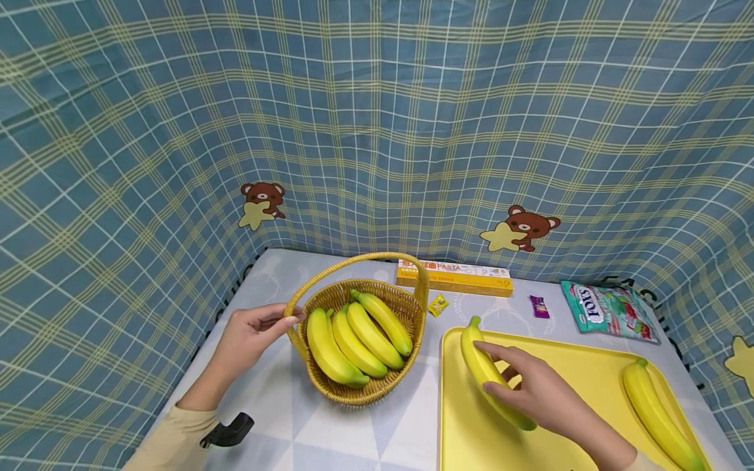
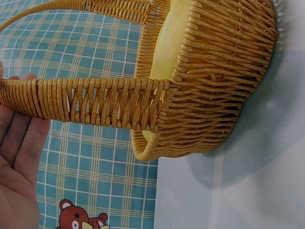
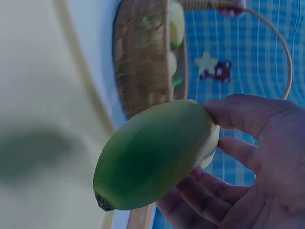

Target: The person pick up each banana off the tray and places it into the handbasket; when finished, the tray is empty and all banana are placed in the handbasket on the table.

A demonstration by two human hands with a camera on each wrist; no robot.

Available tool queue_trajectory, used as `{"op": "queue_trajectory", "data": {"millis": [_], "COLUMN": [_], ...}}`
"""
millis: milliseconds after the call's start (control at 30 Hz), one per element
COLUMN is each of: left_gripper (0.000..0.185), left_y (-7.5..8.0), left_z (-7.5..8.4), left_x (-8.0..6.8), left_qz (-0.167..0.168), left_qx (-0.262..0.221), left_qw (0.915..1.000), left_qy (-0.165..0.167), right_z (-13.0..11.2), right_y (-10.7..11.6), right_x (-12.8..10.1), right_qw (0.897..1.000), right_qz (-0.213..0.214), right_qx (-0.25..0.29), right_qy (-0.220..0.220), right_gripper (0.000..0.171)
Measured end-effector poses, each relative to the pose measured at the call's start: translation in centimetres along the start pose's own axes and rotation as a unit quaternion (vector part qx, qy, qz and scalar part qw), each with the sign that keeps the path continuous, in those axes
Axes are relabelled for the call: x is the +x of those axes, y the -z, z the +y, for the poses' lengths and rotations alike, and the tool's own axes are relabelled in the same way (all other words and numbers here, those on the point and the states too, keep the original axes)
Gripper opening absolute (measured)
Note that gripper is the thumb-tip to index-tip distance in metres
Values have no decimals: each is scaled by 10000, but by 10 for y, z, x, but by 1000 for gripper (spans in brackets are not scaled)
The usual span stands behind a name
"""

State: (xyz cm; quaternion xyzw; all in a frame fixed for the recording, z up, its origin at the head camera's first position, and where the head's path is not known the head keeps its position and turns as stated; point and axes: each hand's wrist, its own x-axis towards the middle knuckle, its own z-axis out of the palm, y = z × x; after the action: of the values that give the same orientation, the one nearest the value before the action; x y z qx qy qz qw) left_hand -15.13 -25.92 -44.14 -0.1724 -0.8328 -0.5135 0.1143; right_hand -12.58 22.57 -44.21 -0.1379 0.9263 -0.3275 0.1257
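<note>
Two bare hands work low in the head view: the left hand (image 1: 250, 333), at lower left, has its fingers curled about the handle (image 1: 353, 260) of a wicker basket (image 1: 359, 390), pinching the woven band near where it meets the rim, while the left wrist view shows the palm (image 2: 16, 162) lying open behind that band; the right hand (image 1: 533, 389), at lower centre right, grips a banana (image 1: 480, 363) with thumb and fingers wrapped round its middle, and the right wrist view shows the same fruit (image 3: 152, 152) cupped in curled fingers (image 3: 238, 117). That banana lies at the left end of a yellow tray (image 1: 577, 356), just right of the basket, with its stalk end toward the top of the frame. Four more bananas (image 1: 353, 337) lie side by side in the basket, and another banana (image 1: 656, 405) rests at the tray's right edge. Beyond them, on a pale grey tabletop (image 1: 365, 432) with faint triangle shapes, sit a long yellow pasta box (image 1: 453, 278), a small yellow sweet (image 1: 437, 305), a small purple sweet (image 1: 538, 306) and a candy bag (image 1: 609, 311) at mid right. Blue checked cloth (image 1: 377, 118) printed with bears and stars walls the table on three sides
</note>
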Motion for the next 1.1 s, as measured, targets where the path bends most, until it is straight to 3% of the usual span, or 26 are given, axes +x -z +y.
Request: {"op": "queue_trajectory", "data": {"millis": [233, 467, 800, 1100], "left_gripper": [17, 17, 17, 19], "left_y": [0, 0, 1, 1], "left_z": [1, 0, 1, 1], "left_x": [0, 0, 0, 0], "left_qz": [11, -5, 6, -6], "left_qx": [55, 77, 92, 34], "left_qw": [10000, 10000, 10000, 10000], "left_qy": [-9, 17, -8, 1], "right_z": [-37, -69, -114, -138], "right_y": [-17, -40, -70, -101], "right_x": [28, 63, 116, 143], "right_qw": [9958, 9877, 9799, 9777], "right_qz": [-358, -504, -749, -808], "right_qx": [275, 187, -133, -400], "right_qy": [796, 1465, 1845, 1897], "right_gripper": [58, 58, 58, 56]}}
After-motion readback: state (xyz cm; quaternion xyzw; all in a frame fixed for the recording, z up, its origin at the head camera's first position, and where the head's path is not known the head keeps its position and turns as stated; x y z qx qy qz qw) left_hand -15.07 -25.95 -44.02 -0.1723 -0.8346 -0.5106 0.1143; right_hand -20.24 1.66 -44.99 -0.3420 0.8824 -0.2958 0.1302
